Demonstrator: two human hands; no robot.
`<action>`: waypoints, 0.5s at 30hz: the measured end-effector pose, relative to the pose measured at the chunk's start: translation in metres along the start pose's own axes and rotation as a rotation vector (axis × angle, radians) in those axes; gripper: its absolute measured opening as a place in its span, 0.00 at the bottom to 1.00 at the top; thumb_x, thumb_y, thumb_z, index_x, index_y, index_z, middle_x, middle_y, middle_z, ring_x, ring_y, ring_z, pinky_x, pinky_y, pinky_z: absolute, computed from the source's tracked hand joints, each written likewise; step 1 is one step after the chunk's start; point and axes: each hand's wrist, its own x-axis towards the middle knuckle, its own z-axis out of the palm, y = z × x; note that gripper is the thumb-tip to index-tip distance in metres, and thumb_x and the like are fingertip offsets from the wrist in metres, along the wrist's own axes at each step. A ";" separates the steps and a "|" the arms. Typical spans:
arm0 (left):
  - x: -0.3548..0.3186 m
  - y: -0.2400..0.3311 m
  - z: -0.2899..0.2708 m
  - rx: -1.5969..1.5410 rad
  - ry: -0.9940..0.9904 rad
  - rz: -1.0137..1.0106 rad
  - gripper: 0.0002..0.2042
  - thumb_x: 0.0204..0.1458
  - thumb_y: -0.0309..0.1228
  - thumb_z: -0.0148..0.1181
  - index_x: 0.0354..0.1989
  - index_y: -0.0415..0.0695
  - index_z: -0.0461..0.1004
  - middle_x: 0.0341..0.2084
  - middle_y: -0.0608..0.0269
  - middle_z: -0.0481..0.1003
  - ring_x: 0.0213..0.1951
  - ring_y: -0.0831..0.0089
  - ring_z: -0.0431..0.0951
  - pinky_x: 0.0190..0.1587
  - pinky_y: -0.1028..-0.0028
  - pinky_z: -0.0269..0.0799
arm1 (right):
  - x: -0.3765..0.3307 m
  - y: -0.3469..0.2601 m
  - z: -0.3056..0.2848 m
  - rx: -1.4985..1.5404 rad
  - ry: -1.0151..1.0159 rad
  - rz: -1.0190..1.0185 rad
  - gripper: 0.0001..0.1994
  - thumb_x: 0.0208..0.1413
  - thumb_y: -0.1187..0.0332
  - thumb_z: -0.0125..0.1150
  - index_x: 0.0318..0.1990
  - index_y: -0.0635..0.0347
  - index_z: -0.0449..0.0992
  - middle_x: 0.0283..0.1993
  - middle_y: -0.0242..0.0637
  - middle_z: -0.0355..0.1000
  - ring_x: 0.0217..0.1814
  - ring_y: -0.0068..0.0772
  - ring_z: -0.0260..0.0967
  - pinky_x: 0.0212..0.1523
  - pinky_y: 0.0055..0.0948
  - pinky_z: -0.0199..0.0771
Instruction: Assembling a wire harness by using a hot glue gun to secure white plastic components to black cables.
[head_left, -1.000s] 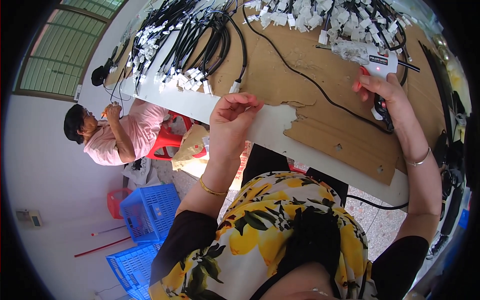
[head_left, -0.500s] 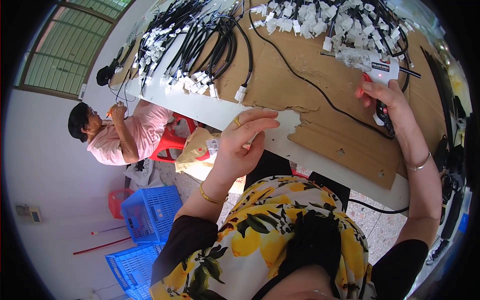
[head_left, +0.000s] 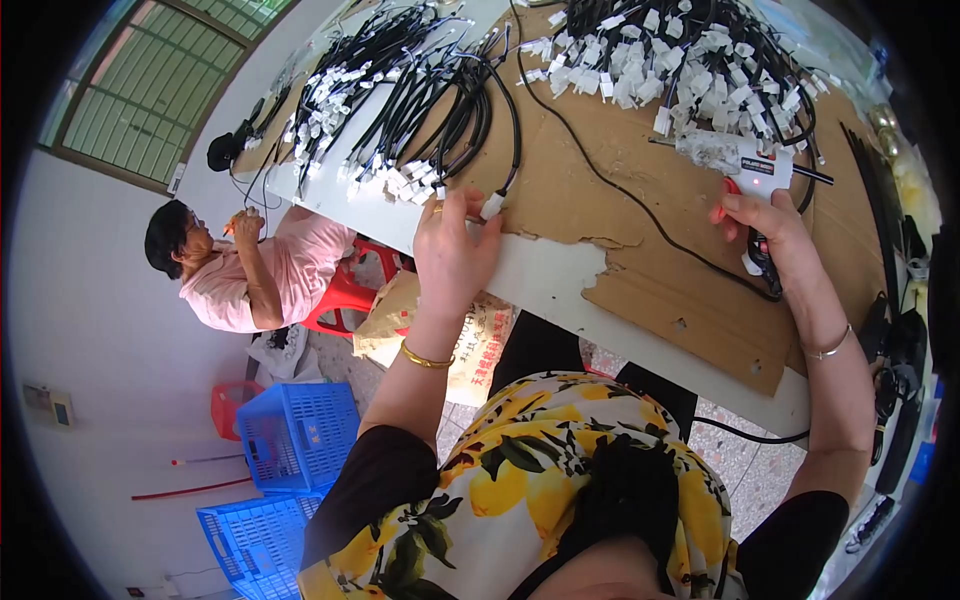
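Note:
My left hand [head_left: 455,250] is at the table's near edge, its thumb and index fingertips meeting at a white plug connector [head_left: 492,206] on the end of a black cable [head_left: 518,140]. Part of the grip is hidden by the fingers. My right hand [head_left: 775,225] is wrapped around the handle of a white glue gun [head_left: 765,168], with a finger at its red trigger [head_left: 729,195]. The gun's nozzle end points left, and a black stick protrudes from its back. Just left of my left hand lies a bundle of black cables [head_left: 475,115] with white connectors.
A large heap of white-connector cables [head_left: 640,60] lies behind the gun. More cables [head_left: 325,110] lie at the far left. Torn cardboard [head_left: 690,310] covers part of the white table [head_left: 550,265]. The gun's black cord [head_left: 640,195] crosses it. A person [head_left: 235,265] sits beyond, near blue crates [head_left: 300,430].
My left hand has moved left and away from me, reaching the single white connector. My right hand keeps the glue gun at nearly the same place. The whole view has shifted slightly.

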 end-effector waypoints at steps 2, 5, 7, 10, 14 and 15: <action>0.002 -0.004 0.001 -0.004 0.020 -0.024 0.15 0.32 0.20 0.61 0.31 0.41 0.65 0.18 0.59 0.71 0.25 0.61 0.72 0.35 0.68 0.67 | -0.001 -0.002 0.001 0.004 0.014 -0.006 0.13 0.43 0.62 0.59 0.27 0.65 0.71 0.27 0.35 0.69 0.25 0.21 0.62 0.34 0.20 0.60; 0.006 -0.014 0.001 0.081 0.047 -0.047 0.13 0.34 0.21 0.61 0.30 0.41 0.66 0.20 0.62 0.71 0.26 0.66 0.71 0.29 0.70 0.66 | 0.000 0.002 -0.002 0.007 0.036 -0.025 0.15 0.42 0.64 0.60 0.31 0.68 0.68 0.27 0.37 0.69 0.24 0.22 0.62 0.30 0.20 0.62; 0.008 -0.020 -0.001 0.067 0.059 -0.035 0.12 0.34 0.21 0.60 0.30 0.41 0.67 0.20 0.62 0.71 0.26 0.65 0.71 0.29 0.69 0.66 | 0.002 0.002 -0.002 0.033 0.008 -0.014 0.16 0.43 0.65 0.59 0.34 0.69 0.67 0.26 0.38 0.70 0.23 0.22 0.63 0.28 0.19 0.62; 0.007 -0.024 -0.004 0.181 0.047 0.023 0.11 0.34 0.23 0.60 0.29 0.41 0.67 0.21 0.61 0.73 0.26 0.62 0.71 0.30 0.68 0.67 | 0.002 0.001 -0.003 0.049 -0.004 -0.019 0.14 0.42 0.65 0.59 0.33 0.67 0.68 0.26 0.37 0.70 0.23 0.21 0.63 0.27 0.18 0.62; 0.006 -0.015 -0.012 0.172 0.035 0.058 0.11 0.35 0.26 0.62 0.30 0.42 0.69 0.22 0.60 0.73 0.27 0.61 0.71 0.30 0.68 0.66 | 0.001 0.000 -0.002 0.045 0.007 -0.022 0.12 0.42 0.65 0.60 0.29 0.65 0.69 0.25 0.36 0.71 0.22 0.20 0.63 0.26 0.19 0.62; 0.008 -0.012 -0.015 0.161 0.036 0.069 0.11 0.35 0.26 0.62 0.30 0.42 0.69 0.22 0.60 0.73 0.27 0.61 0.71 0.30 0.68 0.66 | 0.001 0.000 -0.003 0.043 0.007 -0.021 0.12 0.41 0.64 0.60 0.28 0.65 0.70 0.25 0.36 0.71 0.22 0.20 0.63 0.26 0.19 0.62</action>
